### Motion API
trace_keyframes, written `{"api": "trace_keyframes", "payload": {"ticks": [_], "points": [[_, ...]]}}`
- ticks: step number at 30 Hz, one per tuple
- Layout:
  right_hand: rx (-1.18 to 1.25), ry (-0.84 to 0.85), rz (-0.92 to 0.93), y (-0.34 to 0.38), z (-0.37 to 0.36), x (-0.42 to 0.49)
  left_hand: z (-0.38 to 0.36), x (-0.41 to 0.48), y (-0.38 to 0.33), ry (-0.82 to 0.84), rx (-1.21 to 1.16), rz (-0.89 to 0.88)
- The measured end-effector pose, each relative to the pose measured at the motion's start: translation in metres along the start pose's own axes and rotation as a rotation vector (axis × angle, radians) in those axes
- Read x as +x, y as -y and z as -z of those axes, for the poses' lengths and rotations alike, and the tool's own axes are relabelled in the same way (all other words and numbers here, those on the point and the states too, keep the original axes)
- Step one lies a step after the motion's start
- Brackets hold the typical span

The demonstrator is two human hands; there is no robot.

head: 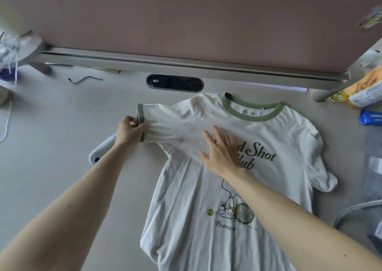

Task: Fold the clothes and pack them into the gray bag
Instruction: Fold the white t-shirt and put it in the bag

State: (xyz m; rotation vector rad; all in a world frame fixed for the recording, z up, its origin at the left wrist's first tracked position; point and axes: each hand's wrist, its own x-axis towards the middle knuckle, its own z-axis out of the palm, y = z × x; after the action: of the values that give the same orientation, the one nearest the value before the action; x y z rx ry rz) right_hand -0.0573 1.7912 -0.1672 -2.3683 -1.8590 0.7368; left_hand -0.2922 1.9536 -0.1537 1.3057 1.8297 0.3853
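Single view, head-worn, wide-angle: looks forward and steeply down onto the desk from close range, edges bowed. T-shirt fills the centre; pink partition closes the top, both forearms enter from the bottom corners.

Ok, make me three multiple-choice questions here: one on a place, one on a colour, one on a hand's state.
1. Where does the right hand rest? A. on the chest of the T-shirt B. on its hem C. beside it
2. What colour is the collar? A. red B. green C. black
3. What is the left hand doing? A. lying flat B. pinching the sleeve cuff C. making a fist
Answers: 1 A, palm flat on the print; 2 B, a green band rings the neck; 3 B, fingers curl on the cuff.
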Motion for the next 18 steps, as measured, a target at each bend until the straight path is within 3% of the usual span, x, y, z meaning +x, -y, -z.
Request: {"api": "trace_keyframes", "payload": {"ticks": [5, 14, 18], "points": [[-0.013, 0.093, 0.035, 0.040, -0.011, 0.046, 0.004, 0.003, 0.004, 0.115, -0.178, -0.134], [-0.023, 0.083, 0.080, 0.041, -0.018, 0.058, -0.012, -0.027, -0.030, 0.169, 0.231, -0.758], [-0.070, -0.088, 0.044, 0.017, -0.022, 0.034, -0.047, -0.050, -0.045, 0.323, 0.404, -0.906]]}}
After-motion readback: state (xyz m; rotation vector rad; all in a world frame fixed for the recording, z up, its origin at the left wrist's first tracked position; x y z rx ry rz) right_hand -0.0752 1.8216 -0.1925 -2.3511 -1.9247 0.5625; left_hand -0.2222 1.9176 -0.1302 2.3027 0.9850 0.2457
